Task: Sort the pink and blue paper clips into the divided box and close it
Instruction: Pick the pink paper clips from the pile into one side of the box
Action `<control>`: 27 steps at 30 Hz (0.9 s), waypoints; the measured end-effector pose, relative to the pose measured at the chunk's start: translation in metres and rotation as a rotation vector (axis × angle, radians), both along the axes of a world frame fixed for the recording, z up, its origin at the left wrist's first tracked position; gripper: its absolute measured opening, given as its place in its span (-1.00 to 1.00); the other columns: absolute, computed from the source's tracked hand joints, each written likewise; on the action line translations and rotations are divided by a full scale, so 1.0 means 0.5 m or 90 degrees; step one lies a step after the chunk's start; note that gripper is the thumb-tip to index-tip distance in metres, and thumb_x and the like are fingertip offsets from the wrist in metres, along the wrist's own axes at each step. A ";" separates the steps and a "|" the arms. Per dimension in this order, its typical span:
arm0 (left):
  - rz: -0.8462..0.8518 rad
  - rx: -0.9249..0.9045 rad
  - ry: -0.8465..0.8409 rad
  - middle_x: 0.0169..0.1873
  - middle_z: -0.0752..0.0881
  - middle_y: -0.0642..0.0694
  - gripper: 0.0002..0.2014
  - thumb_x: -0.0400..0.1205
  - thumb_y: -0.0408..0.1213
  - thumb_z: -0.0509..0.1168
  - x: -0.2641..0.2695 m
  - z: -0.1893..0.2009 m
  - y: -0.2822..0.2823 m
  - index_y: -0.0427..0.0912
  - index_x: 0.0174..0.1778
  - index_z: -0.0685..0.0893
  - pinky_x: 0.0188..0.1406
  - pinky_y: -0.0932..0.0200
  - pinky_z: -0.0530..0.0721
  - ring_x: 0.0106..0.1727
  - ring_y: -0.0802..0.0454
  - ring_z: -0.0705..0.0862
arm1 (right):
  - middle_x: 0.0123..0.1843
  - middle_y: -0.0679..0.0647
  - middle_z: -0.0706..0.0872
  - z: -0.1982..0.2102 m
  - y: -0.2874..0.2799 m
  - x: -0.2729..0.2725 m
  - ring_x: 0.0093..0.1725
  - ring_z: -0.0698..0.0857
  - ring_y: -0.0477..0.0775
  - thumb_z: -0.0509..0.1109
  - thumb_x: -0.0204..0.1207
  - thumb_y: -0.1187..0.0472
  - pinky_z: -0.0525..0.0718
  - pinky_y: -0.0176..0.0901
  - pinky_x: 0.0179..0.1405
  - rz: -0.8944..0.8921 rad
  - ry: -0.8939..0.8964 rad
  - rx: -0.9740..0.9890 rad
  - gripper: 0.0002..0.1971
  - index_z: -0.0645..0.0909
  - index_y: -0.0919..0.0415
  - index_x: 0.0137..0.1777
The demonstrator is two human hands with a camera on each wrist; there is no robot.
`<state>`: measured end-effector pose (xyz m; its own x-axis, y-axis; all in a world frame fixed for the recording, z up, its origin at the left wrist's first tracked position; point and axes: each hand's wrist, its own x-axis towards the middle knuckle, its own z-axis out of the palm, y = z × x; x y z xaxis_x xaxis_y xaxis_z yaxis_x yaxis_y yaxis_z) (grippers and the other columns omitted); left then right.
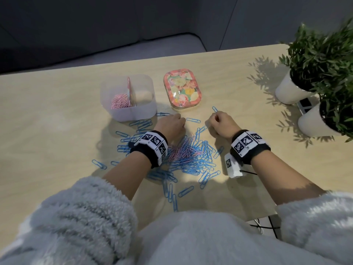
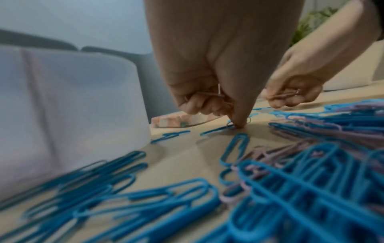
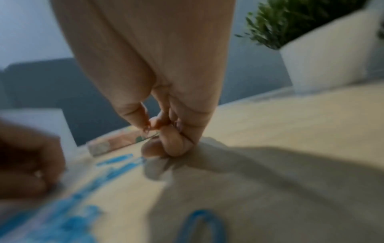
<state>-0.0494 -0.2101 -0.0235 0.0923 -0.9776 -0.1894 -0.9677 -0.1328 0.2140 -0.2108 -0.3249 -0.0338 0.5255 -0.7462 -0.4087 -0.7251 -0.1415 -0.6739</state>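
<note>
The translucent divided box (image 1: 145, 111) stands open at the table's middle left. Pink clips (image 1: 119, 101) fill its left compartment; I see no clips in the right one. Its floral lid (image 1: 182, 89) lies flat to the right of the box. A mixed pile of blue and pink clips (image 1: 191, 157) is spread in front of me. My left hand (image 1: 176, 119) (image 2: 207, 105) has curled fingers holding a few pink clips, and one fingertip (image 2: 239, 123) presses the table. My right hand (image 1: 214, 120) (image 3: 158, 128), right of it, pinches pink clips in curled fingers. A single blue clip (image 1: 215, 109) lies just beyond it.
Two potted plants in white pots (image 1: 290, 90) (image 1: 315, 121) stand at the right edge, a small dark device (image 1: 305, 104) between them. A white tagged block (image 1: 234, 166) on a cable lies by my right wrist. Loose blue clips (image 1: 141, 124) lie against the box's front.
</note>
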 end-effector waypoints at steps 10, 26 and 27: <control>0.266 -0.046 0.353 -0.04 0.64 -0.21 -0.76 0.69 -0.30 0.15 0.056 0.004 0.017 -0.40 0.08 0.59 0.04 0.09 0.50 -0.01 -0.06 0.57 | -0.27 0.10 0.69 0.013 0.074 0.066 -0.27 0.65 0.11 0.35 0.44 0.22 0.54 -0.17 -0.27 0.074 0.065 -0.050 -0.88 0.63 0.17 -0.31; 0.260 0.083 0.470 -0.37 0.57 -0.11 -0.74 0.69 -0.24 0.15 0.029 0.002 0.075 -0.26 -0.26 0.60 -0.24 0.22 0.40 -0.32 -0.01 0.50 | -0.50 0.06 0.60 0.018 0.089 0.042 -0.60 0.49 -0.04 0.10 0.55 0.48 0.29 -0.37 -0.71 -0.187 -0.284 0.262 -0.76 0.42 0.19 -0.27; 0.247 0.087 0.427 -0.32 0.58 -0.10 -0.77 0.67 -0.21 0.19 0.022 -0.002 0.076 -0.26 -0.19 0.62 -0.18 0.21 0.40 -0.25 -0.01 0.51 | -0.51 0.06 0.56 0.016 0.091 0.045 -0.62 0.44 -0.06 0.12 0.54 0.47 0.26 -0.39 -0.71 -0.147 -0.260 0.256 -0.75 0.46 0.18 -0.28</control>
